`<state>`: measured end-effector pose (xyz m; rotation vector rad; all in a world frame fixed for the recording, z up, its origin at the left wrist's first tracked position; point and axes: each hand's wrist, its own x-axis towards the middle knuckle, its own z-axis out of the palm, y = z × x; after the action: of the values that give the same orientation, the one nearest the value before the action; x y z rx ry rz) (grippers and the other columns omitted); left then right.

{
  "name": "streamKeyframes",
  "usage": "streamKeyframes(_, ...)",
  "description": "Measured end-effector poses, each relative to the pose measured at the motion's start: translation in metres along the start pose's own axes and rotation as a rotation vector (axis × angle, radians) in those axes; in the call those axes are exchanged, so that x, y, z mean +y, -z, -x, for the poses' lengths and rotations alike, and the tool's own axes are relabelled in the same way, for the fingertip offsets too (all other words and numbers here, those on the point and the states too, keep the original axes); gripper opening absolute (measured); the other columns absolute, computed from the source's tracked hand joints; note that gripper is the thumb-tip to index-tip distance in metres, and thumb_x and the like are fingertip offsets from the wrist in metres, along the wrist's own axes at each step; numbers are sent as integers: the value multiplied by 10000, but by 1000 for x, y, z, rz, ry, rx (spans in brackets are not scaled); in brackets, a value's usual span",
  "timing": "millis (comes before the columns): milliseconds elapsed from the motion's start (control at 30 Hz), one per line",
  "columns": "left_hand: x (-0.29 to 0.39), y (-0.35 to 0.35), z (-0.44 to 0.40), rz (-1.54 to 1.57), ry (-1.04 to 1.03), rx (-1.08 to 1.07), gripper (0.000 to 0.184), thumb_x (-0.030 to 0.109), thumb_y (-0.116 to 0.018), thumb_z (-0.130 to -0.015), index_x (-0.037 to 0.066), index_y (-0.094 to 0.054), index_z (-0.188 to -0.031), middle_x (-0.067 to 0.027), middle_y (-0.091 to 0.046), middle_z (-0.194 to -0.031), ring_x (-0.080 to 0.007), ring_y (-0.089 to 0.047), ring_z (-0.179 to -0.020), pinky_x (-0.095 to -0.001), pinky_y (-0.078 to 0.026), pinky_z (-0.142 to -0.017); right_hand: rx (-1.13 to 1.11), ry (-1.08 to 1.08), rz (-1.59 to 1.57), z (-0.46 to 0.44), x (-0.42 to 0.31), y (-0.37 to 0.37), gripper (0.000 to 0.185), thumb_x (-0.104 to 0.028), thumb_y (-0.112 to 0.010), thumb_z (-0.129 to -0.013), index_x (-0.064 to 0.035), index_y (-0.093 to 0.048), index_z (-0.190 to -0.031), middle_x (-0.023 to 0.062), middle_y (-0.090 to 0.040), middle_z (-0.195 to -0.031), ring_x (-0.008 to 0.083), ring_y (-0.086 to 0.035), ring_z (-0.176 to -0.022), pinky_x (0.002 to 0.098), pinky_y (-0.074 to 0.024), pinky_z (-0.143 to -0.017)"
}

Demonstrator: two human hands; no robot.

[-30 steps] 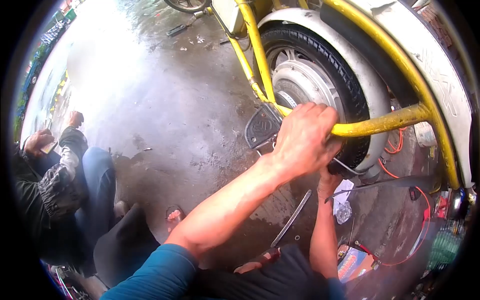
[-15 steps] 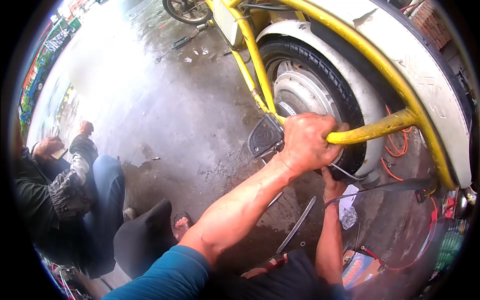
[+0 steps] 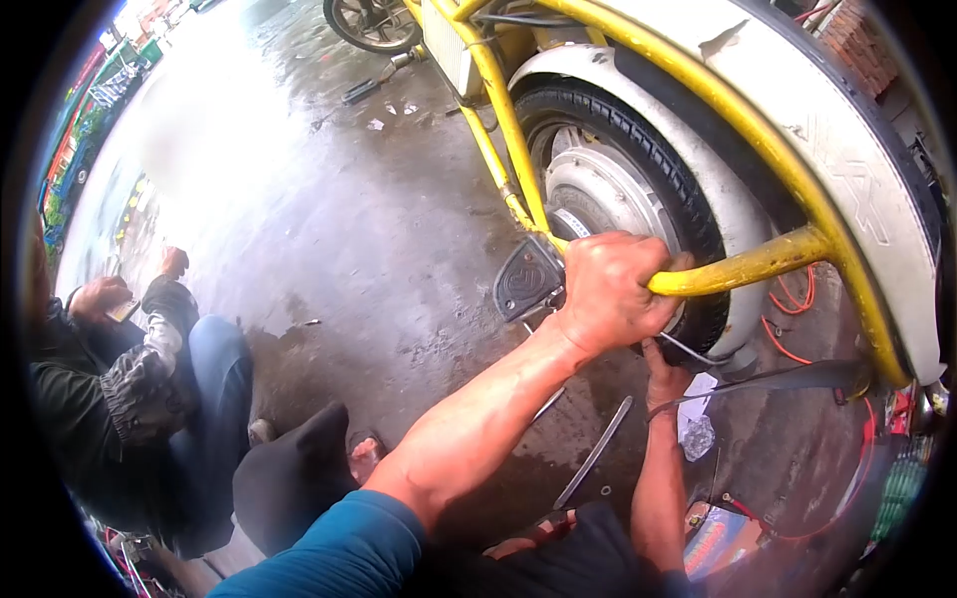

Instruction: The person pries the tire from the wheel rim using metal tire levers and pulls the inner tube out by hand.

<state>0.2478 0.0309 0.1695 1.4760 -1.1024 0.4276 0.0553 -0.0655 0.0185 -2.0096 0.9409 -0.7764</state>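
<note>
My left hand (image 3: 616, 284) is wrapped round the end of a curved yellow frame tube (image 3: 748, 264) of an electric scooter. Below it, my right hand (image 3: 666, 373) is at the lower edge of the black rear tyre (image 3: 620, 128); the thumb shows, but most of its fingers are hidden. The wheel has a large silver hub (image 3: 603, 184) and sits under a white mudguard (image 3: 733, 204). Just left of my left hand is a black footrest (image 3: 528, 279). A thin metal rod or cable (image 3: 688, 349) runs close above my right hand.
A long metal bar (image 3: 595, 450) lies on the wet concrete floor (image 3: 399, 249). A crumpled clear bag (image 3: 698, 439) and an orange hose (image 3: 788, 339) are at the right. Another person (image 3: 130, 379) sits at the left, holding a small object. A second vehicle's wheel (image 3: 374, 22) stands at the top.
The view has shifted very slightly. My left hand stays on the yellow tube and my right hand stays by the tyre's lower edge.
</note>
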Motion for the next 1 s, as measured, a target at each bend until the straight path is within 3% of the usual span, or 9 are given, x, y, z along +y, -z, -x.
streamKeyframes(33, 1, 0, 0, -8, 4, -4, 337, 221, -718, -737, 103, -462, -553, -74, -472, -481, -282, -527, -450, -399, -389, -419, 37, -9, -94, 0, -9, -2, 514, -261, -726, -812, -32, -580, -1248, 116, -584, -1265, 244, -537, -1161, 357, -373, -1018)
streamKeyframes(400, -1, 3, 0, 26, -6, -13, 334, 212, -728, -722, 102, -462, -552, -76, -481, -489, -279, -524, -448, -398, -389, -419, 20, 51, 23, -6, 4, 3, 498, -270, -727, -799, -45, -602, -1225, 113, -608, -1230, 235, -560, -1128, 356, -385, -1006)
streamKeyframes(500, -1, 1, 0, 16, -11, -1, 332, 212, -727, -722, 102, -464, -552, -74, -482, -489, -277, -525, -449, -399, -388, -420, 27, -5, 35, -2, 15, 2, 485, -302, -726, -801, -42, -622, -1196, 108, -622, -1207, 236, -564, -1122, 353, -388, -1001)
streamKeyframes(600, 0, 0, 1, 7, -1, 3, 331, 213, -725, -724, 103, -466, -552, -71, -484, -489, -274, -527, -449, -399, -389, -420, 97, 75, -27, -1, -2, -4, 480, -357, -721, -808, -42, -642, -1161, 118, -640, -1177, 241, -579, -1106, 347, -407, -971)
streamKeyframes(700, 2, 2, 0, -7, 5, -2, 328, 215, -724, -725, 104, -468, -552, -69, -487, -490, -273, -529, -450, -399, -389, -420, 29, 3, 57, 1, 3, 2, 476, -389, -708, -826, -50, -647, -1154, 141, -647, -1165, 246, -593, -1097, 345, -430, -932)
streamKeyframes(867, 1, 2, 0, 20, 6, 0, 327, 216, -724, -724, 104, -470, -551, -70, -491, -492, -275, -530, -451, -400, -388, -418, -18, 95, 123, 1, 14, 3, 458, -382, -691, -847, -59, -638, -1168, 162, -639, -1180, 249, -605, -1090, 352, -447, -905)
streamKeyframes(1000, -1, 2, 0, 14, -3, -9, 325, 213, -726, -717, 101, -470, -550, -77, -493, -494, -281, -528, -452, -400, -390, -421, 39, 98, 41, -1, 3, 0, 453, -353, -697, -846, -38, -637, -1166, 127, -646, -1184, 253, -602, -1090, 363, -442, -918)
